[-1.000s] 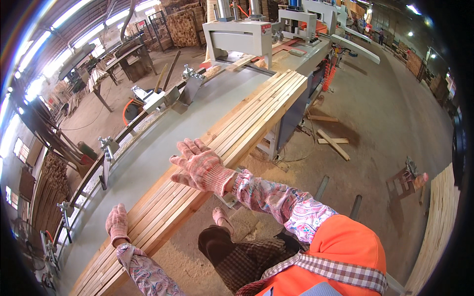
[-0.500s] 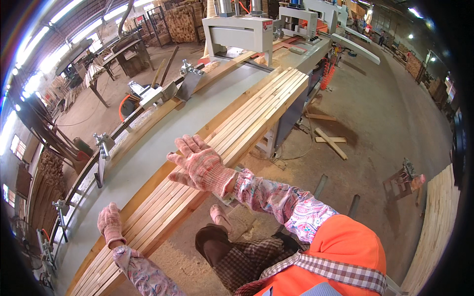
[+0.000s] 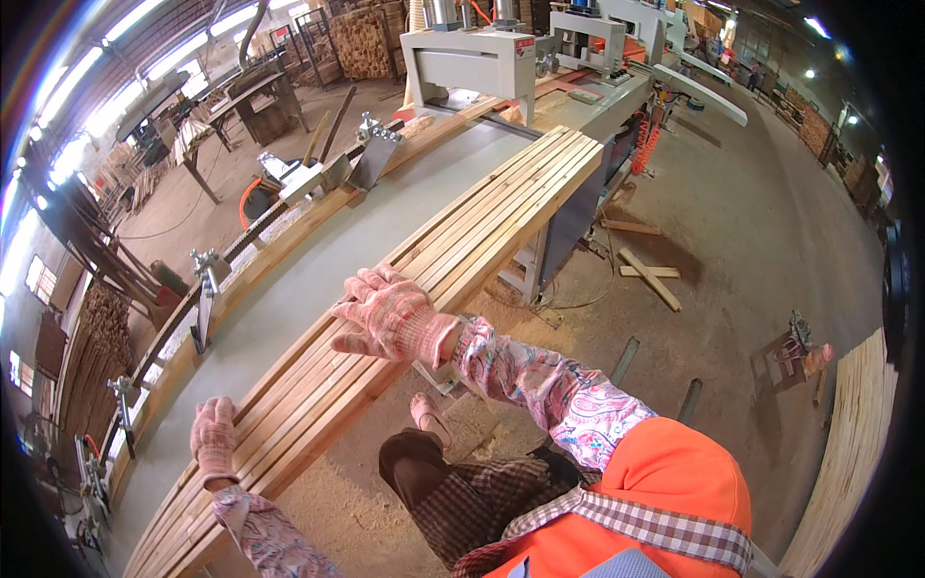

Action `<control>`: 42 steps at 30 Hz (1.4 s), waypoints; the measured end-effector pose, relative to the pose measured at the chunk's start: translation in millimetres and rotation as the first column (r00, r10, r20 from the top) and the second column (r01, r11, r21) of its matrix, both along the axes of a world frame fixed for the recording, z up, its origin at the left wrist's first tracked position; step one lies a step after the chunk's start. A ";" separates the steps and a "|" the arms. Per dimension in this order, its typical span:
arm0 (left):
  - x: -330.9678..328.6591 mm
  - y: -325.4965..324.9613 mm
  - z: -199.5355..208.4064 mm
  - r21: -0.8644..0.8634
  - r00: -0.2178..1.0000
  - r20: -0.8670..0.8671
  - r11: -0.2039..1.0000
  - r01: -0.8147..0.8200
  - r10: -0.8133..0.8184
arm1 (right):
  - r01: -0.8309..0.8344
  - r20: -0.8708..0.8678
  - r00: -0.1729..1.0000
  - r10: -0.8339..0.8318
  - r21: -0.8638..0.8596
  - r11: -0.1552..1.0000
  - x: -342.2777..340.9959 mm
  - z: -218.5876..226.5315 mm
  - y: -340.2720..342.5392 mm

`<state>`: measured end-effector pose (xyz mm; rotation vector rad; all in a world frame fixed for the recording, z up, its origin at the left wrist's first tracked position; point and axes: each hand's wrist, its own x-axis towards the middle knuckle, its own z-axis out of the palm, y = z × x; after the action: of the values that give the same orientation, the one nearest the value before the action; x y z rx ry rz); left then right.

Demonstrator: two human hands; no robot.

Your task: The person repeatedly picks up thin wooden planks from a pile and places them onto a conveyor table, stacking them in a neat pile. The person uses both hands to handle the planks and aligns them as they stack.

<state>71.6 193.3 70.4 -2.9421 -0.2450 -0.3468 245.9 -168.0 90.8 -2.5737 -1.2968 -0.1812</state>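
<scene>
A bundle of long, pale wooden boards [image 3: 482, 222] lies side by side, slanting across a grey machine table [image 3: 332, 255]. My right hand [image 3: 390, 313], in a pink knitted glove, rests across the middle of the bundle. Its fingers bend over the far-left edge and the thumb lies on top. Nearer the lower left, my left hand [image 3: 214, 438], gloved alike, has its fingers together and curled at the same edge. The undersides of its fingers are hidden. Another board [image 3: 279, 246] lies along the table's left side, apart from the bundle.
Metal clamps [image 3: 204, 289] line a rail on the left side. A grey machine frame [image 3: 467, 63] spans the table's far end. Crossed wood offcuts [image 3: 650, 275] lie on the floor at right, near a red coiled hose [image 3: 644, 144]. A pale wood stack [image 3: 843, 453] stands far right.
The board that lay loose along the bundle's left edge is gone from there, and wood now runs farther along the rail. My right fingers have curled in; both hands have shifted slightly.
</scene>
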 end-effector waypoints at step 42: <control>-146.6 -75.0 -33.6 0.139 0.896 -0.016 0.888 -0.438 0.444 | -0.003 -0.325 0.941 -0.099 -0.300 0.954 -82.3 24.4 -13.0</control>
<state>-75.0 118.3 36.8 -2.6534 -0.8325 -0.2145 163.6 -181.0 115.2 -2.7198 -1.2058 0.4638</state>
